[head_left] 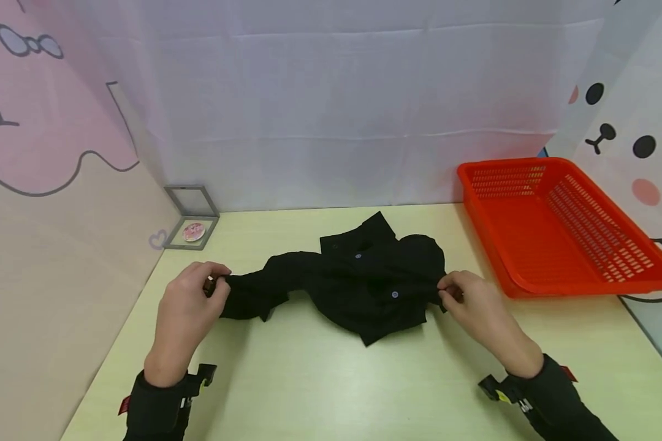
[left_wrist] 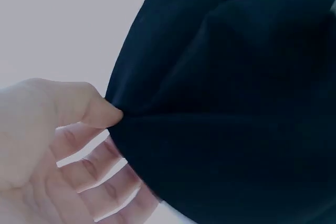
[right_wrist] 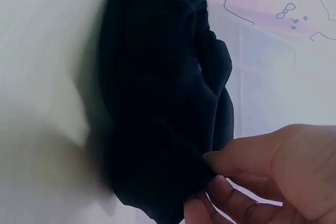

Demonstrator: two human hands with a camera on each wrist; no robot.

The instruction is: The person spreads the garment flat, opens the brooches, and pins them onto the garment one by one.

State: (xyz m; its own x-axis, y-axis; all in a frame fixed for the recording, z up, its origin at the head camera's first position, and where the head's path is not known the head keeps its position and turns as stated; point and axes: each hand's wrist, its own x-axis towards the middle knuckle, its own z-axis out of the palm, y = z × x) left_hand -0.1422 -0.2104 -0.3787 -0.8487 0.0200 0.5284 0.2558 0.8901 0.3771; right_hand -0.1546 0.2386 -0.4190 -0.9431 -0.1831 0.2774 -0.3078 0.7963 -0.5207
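A small black buttoned shirt [head_left: 342,275] is stretched sideways between both hands above the table, its collar toward the back. At its left end my left hand [head_left: 190,303] pinches the edge of one sleeve. In the left wrist view, the thumb [left_wrist: 100,109] presses the black cloth while the other fingers lie behind it. Over on the right, my right hand [head_left: 480,309] pinches the shirt's other side between thumb and fingers. The right wrist view shows the dark cloth [right_wrist: 157,103] hanging in folds from that grip. Pale buttons show on the front.
A red plastic basket [head_left: 507,269] stands at the right back of the pale table [head_left: 331,392]. At the left back, a grey hinged frame [head_left: 203,233] holds a round pink item [head_left: 194,231]. A printed curtain [head_left: 331,110] borders the table behind.
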